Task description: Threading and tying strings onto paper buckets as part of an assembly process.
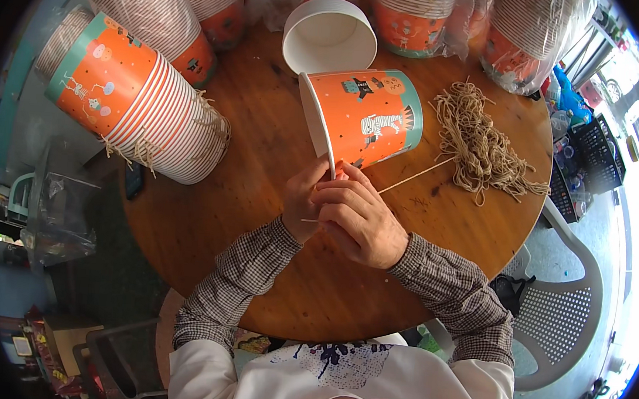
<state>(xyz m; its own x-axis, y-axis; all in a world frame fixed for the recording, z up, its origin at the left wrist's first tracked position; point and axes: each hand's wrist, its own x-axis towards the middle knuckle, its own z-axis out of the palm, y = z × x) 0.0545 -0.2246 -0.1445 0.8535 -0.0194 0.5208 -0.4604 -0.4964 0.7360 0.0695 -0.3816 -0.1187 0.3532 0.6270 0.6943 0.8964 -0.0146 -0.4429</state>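
Observation:
An orange paper bucket (355, 120) with a teal base band and cartoon figures lies tipped on its side, its white rim toward me. My left hand (305, 201) is closed at the near part of that rim, its fingers partly hidden. Beside it, my right hand (361, 216) has its fingers curled around a thin beige cord (419, 175). The cord runs taut from a tangled heap of cord (479, 144) to the right hand, and a short end pokes out between the hands. Orange shows at the fingertips, too small to make out.
A tilted stack of nested buckets (169, 118), with cord loops along it, lies to the left. An open white bucket (331, 39) stands behind. Several plastic-wrapped stacks (410, 17) line the back of the round wooden table (253, 299). A grey plastic chair (560, 313) is at the right.

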